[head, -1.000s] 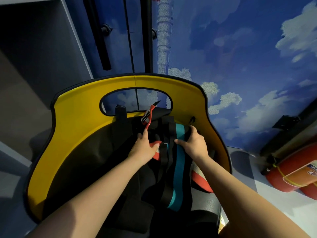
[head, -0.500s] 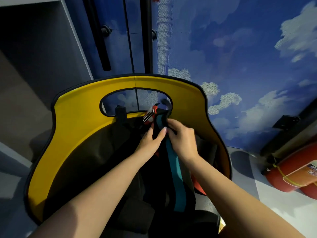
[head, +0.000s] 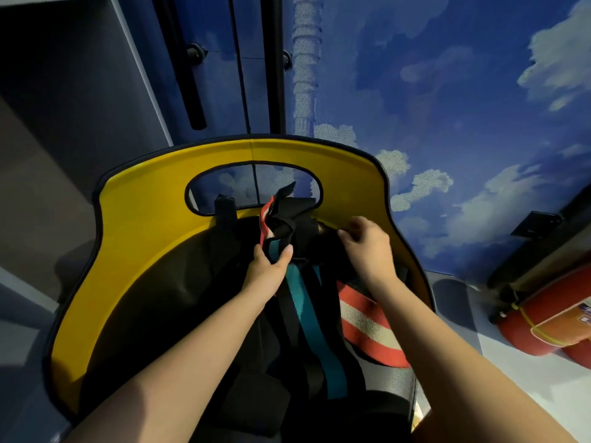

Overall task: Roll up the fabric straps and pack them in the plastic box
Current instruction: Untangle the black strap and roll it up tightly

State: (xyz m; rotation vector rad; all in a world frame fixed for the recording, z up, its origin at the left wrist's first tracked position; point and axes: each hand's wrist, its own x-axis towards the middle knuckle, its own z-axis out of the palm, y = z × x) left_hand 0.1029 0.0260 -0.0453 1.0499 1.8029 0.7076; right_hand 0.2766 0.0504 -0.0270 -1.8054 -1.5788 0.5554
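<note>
Blue wall (head: 447,91) painted with white clouds fills the background behind a yellow-rimmed black chair (head: 144,251). Nearest the viewer, a teal-and-black strap (head: 326,353) and a red-and-white striped strap (head: 367,327) lie draped over the seat. Farther up, the left hand (head: 268,270) pinches the bunched straps between thumb and fingers. Just beside it, the right hand (head: 367,247) curls its fingers, gripping black fabric near the backrest. Red cylinders (head: 543,321) lie at right.

teal-and-black strap (head: 315,327), red-and-white strap (head: 367,327), draped on seat
</note>
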